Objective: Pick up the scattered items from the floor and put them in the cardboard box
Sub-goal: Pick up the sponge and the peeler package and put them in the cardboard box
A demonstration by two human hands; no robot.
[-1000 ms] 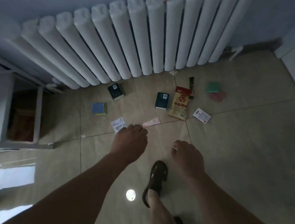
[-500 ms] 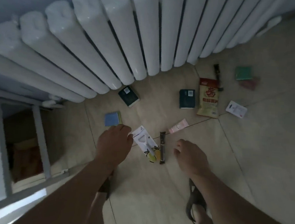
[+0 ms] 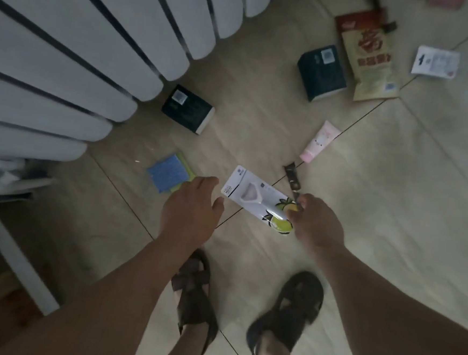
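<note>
On the tiled floor (image 3: 394, 190), the white carded peeler pack (image 3: 256, 198) lies between both hands. The blue-and-yellow sponge stack (image 3: 168, 176) sits to its left, the pink tube (image 3: 316, 141) behind-right, and two dark boxes (image 3: 188, 108) (image 3: 321, 72) nearer the white radiator (image 3: 98, 40).

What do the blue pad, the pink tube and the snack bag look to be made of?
Blue pad: likely sponge, matte, yellow-green layer beneath. Pink tube: probably soft plastic, smooth, faint sheen. Snack bag: printed plastic film, creased and slightly glossy.
</note>
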